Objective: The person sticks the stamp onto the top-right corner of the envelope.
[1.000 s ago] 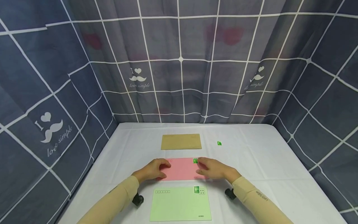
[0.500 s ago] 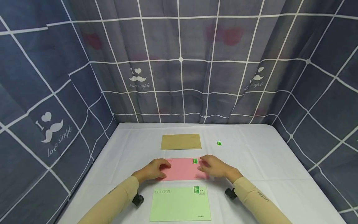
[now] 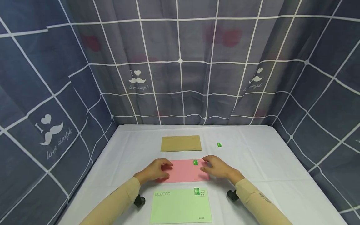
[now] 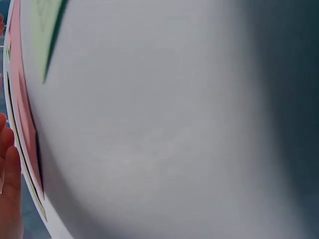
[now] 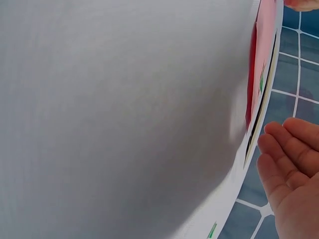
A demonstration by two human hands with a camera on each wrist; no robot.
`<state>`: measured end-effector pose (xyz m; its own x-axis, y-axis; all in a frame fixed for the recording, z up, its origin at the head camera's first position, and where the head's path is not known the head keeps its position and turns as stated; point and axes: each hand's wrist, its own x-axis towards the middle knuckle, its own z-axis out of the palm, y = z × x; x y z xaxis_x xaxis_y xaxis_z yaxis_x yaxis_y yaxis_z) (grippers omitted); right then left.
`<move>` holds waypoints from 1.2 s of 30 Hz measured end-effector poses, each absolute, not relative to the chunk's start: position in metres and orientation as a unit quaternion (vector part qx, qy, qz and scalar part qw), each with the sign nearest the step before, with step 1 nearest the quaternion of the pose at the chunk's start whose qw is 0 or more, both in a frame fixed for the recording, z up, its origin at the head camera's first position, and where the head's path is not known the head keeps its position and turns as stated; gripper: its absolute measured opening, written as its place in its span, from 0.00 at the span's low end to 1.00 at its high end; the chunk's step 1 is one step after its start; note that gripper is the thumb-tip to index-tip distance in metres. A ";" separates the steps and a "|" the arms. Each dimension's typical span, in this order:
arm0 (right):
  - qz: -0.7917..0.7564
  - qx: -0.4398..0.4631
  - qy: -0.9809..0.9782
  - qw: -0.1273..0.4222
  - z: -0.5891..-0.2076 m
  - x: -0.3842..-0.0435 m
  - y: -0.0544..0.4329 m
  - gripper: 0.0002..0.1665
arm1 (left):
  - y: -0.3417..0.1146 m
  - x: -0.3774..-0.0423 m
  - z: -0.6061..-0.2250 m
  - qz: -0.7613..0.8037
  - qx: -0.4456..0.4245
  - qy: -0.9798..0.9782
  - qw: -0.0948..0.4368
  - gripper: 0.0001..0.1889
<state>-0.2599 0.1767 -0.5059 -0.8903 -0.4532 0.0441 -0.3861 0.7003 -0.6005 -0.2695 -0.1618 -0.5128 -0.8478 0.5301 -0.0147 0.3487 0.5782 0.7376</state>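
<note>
A pink envelope (image 3: 184,173) lies across the middle of the table, a green stamp (image 3: 195,162) at its upper right corner. Over its left end is my left hand (image 3: 153,170), fingers loosely bent with nothing gripped. My right hand (image 3: 218,167) hovers by the right end, just beside the stamp. In the right wrist view the fingers of that hand (image 5: 291,169) are relaxed, apart from the envelope (image 5: 264,50). The left wrist view catches only part of the left hand (image 4: 10,199) at its edge, beyond the pink envelope (image 4: 22,99).
Nearer to me lies a light green envelope (image 3: 180,207) bearing its own green stamp (image 3: 196,191). A brown envelope (image 3: 181,143) is farther back, and a loose green stamp (image 3: 219,144) lies right of it. Dark checked curtains (image 3: 194,78) enclose the white table (image 3: 253,156).
My right hand has shifted slightly right, away from the stamp on the pink envelope, uncovering more of the envelope's corner. The left hand stays nearly in place. The head view has tilted a little.
</note>
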 end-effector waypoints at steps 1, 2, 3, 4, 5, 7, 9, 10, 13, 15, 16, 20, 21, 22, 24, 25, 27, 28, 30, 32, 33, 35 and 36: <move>-0.313 -0.227 0.921 0.052 -0.506 -0.260 0.177 0.36 | -0.161 -0.271 -0.512 0.390 0.248 0.879 0.117 0.22; -0.312 -0.225 0.922 0.049 -0.506 -0.259 0.178 0.35 | -0.160 -0.272 -0.512 0.393 0.247 0.878 0.115 0.22; -0.311 -0.223 0.923 0.048 -0.507 -0.259 0.178 0.35 | -0.160 -0.273 -0.511 0.398 0.247 0.876 0.114 0.22; -0.311 -0.223 0.923 0.046 -0.507 -0.259 0.179 0.34 | -0.159 -0.274 -0.510 0.401 0.247 0.875 0.112 0.22; -0.309 -0.224 0.923 0.045 -0.507 -0.259 0.179 0.34 | -0.159 -0.276 -0.510 0.405 0.247 0.873 0.110 0.22; -0.305 -0.224 0.925 0.042 -0.507 -0.259 0.180 0.33 | -0.158 -0.280 -0.508 0.411 0.248 0.871 0.104 0.22; -0.303 -0.223 0.926 0.042 -0.507 -0.260 0.182 0.32 | -0.157 -0.284 -0.506 0.417 0.249 0.868 0.101 0.22; -0.303 -0.222 0.926 0.042 -0.507 -0.260 0.182 0.32 | -0.156 -0.286 -0.504 0.419 0.249 0.867 0.099 0.22; -0.306 -0.214 0.927 0.041 -0.508 -0.259 0.185 0.32 | -0.154 -0.292 -0.499 0.427 0.245 0.865 0.097 0.23; -0.310 -0.208 0.927 0.041 -0.507 -0.259 0.186 0.32 | -0.153 -0.297 -0.496 0.428 0.244 0.866 0.091 0.24; -0.312 -0.207 0.926 0.040 -0.507 -0.259 0.186 0.31 | -0.153 -0.299 -0.495 0.429 0.242 0.866 0.087 0.24; -0.321 -0.206 0.924 0.034 -0.507 -0.259 0.188 0.30 | -0.152 -0.308 -0.492 0.429 0.230 0.870 0.073 0.25; -0.322 -0.208 0.923 0.032 -0.507 -0.259 0.189 0.30 | -0.152 -0.310 -0.491 0.432 0.227 0.870 0.071 0.25; -0.323 -0.209 0.923 0.031 -0.507 -0.259 0.190 0.30 | -0.152 -0.311 -0.491 0.435 0.222 0.870 0.069 0.25; -0.325 -0.210 0.922 0.028 -0.508 -0.258 0.191 0.29 | -0.152 -0.315 -0.492 0.437 0.217 0.871 0.064 0.25; -0.327 -0.208 0.922 0.027 -0.508 -0.258 0.192 0.29 | -0.152 -0.317 -0.493 0.438 0.216 0.870 0.063 0.25; -0.330 -0.205 0.921 0.026 -0.509 -0.257 0.194 0.28 | -0.152 -0.321 -0.494 0.444 0.213 0.868 0.063 0.25; -0.331 -0.202 0.921 0.026 -0.510 -0.257 0.195 0.28 | -0.152 -0.323 -0.495 0.444 0.212 0.868 0.063 0.25; -0.333 -0.197 0.922 0.025 -0.510 -0.256 0.196 0.28 | -0.151 -0.327 -0.496 0.450 0.209 0.866 0.064 0.25; -0.332 -0.192 0.923 0.022 -0.510 -0.255 0.198 0.28 | -0.151 -0.331 -0.497 0.456 0.203 0.865 0.060 0.25; -0.332 -0.190 0.924 0.021 -0.510 -0.255 0.199 0.27 | -0.151 -0.333 -0.496 0.457 0.202 0.864 0.056 0.25; -0.334 -0.183 0.924 0.021 -0.509 -0.255 0.201 0.27 | -0.150 -0.337 -0.496 0.461 0.198 0.864 0.048 0.25; -0.336 -0.179 0.924 0.023 -0.509 -0.254 0.202 0.26 | -0.150 -0.340 -0.497 0.464 0.193 0.863 0.046 0.25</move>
